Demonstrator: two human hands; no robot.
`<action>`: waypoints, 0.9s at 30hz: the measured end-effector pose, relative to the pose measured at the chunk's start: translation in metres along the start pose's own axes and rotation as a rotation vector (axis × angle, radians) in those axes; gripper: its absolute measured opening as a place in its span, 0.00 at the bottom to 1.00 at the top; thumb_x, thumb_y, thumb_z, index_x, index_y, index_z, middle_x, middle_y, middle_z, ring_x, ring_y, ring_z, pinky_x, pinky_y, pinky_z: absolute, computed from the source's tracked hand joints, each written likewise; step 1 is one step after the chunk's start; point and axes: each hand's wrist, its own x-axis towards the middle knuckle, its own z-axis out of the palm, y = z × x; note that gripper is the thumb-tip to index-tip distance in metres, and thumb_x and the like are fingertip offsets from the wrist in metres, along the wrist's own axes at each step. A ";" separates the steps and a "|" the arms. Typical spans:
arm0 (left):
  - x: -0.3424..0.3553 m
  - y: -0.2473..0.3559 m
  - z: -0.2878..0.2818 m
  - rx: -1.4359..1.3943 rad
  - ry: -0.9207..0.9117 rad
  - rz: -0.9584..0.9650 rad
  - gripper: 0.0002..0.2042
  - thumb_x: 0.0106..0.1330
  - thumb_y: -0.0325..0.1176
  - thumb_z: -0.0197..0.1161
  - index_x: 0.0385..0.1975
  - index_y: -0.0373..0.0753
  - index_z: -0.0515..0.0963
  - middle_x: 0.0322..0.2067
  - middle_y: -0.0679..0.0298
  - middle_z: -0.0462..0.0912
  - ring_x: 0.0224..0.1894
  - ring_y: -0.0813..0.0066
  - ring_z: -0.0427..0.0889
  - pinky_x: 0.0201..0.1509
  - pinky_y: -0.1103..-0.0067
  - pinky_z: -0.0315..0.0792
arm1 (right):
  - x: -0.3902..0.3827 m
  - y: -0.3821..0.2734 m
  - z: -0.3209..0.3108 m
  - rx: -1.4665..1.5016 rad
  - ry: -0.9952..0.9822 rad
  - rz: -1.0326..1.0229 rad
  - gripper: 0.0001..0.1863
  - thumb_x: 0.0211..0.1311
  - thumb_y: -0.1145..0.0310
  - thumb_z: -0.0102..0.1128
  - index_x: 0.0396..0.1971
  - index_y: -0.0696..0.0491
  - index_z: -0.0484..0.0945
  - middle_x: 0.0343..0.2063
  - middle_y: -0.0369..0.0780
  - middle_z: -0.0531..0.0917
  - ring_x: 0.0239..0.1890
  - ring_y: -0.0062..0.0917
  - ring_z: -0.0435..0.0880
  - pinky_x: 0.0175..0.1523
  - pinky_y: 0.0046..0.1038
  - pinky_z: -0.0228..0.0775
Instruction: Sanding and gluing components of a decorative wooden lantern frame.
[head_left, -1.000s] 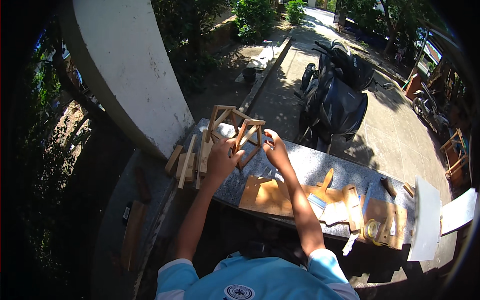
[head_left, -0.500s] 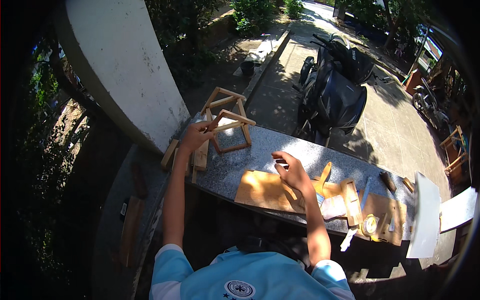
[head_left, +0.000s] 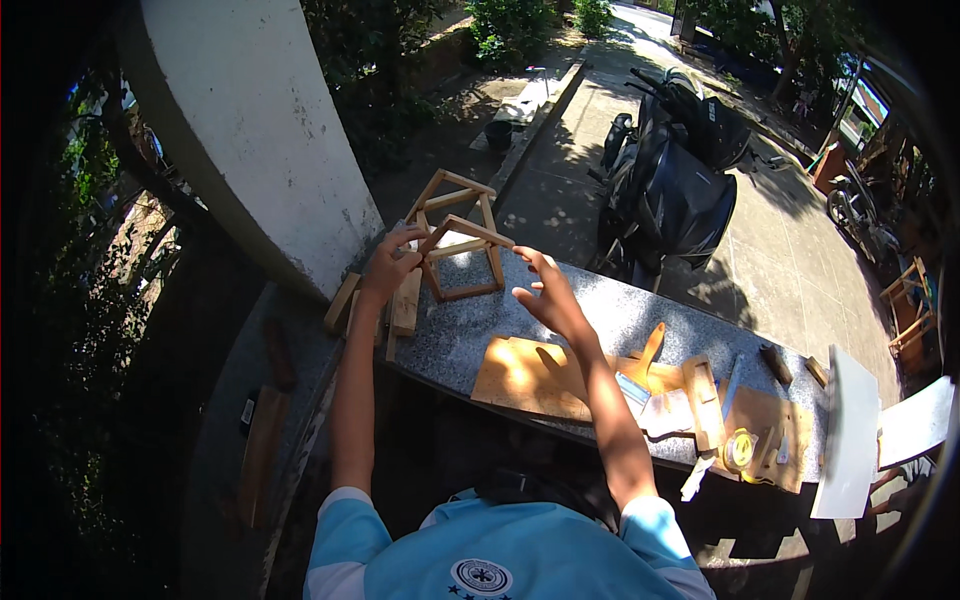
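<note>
Now left hand (head_left: 390,268) pinches an angular, slim-slatted wooden frame (head_left: 482,231); right hand (head_left: 553,298), half-open, beside it.

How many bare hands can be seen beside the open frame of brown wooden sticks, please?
2. The left hand is at the left of the brown wooden frame; the right hand, fingers spread, is by its right corner.

Head camera: wide fisheye, left one of a side-by-side pair worn on the person's head, facing down and outward
Blue shirt (head_left: 430,560): nearest, seen from above along the lower edge
Left hand (head_left: 388,268), right hand (head_left: 552,298): beyond it, close to the picture's centre
Speckled worktop (head_left: 450,345): viewed at a downward slant
Driveway (head_left: 775,245): farther off, reaching toward the top edge
</note>
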 end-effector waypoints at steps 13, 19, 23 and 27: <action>0.007 -0.005 0.015 0.384 -0.132 0.128 0.16 0.56 0.37 0.59 0.40 0.33 0.73 0.33 0.63 0.73 0.33 0.73 0.74 0.35 0.78 0.68 | 0.067 0.035 0.057 -0.021 0.292 -0.194 0.20 0.41 0.80 0.53 0.40 0.55 0.70 0.28 0.52 0.76 0.31 0.47 0.75 0.38 0.37 0.68; 0.008 0.004 0.017 0.457 -0.135 0.109 0.17 0.54 0.40 0.62 0.41 0.37 0.75 0.28 0.62 0.70 0.31 0.69 0.73 0.36 0.74 0.67 | 0.066 0.034 0.057 -0.026 0.293 -0.161 0.20 0.41 0.79 0.52 0.41 0.55 0.70 0.30 0.52 0.76 0.34 0.46 0.76 0.39 0.36 0.69; 0.008 0.002 0.017 0.416 -0.125 0.093 0.18 0.54 0.41 0.62 0.40 0.37 0.74 0.28 0.62 0.70 0.32 0.69 0.73 0.36 0.75 0.67 | 0.065 0.034 0.053 0.066 0.231 -0.115 0.23 0.43 0.78 0.53 0.45 0.55 0.69 0.35 0.51 0.76 0.39 0.40 0.76 0.44 0.31 0.68; 0.008 -0.001 0.015 0.392 -0.145 0.076 0.19 0.53 0.42 0.63 0.40 0.36 0.74 0.29 0.63 0.71 0.32 0.71 0.73 0.35 0.75 0.67 | 0.068 0.036 0.038 0.605 0.023 0.054 0.30 0.42 0.78 0.51 0.52 0.54 0.64 0.38 0.45 0.77 0.41 0.29 0.76 0.48 0.27 0.65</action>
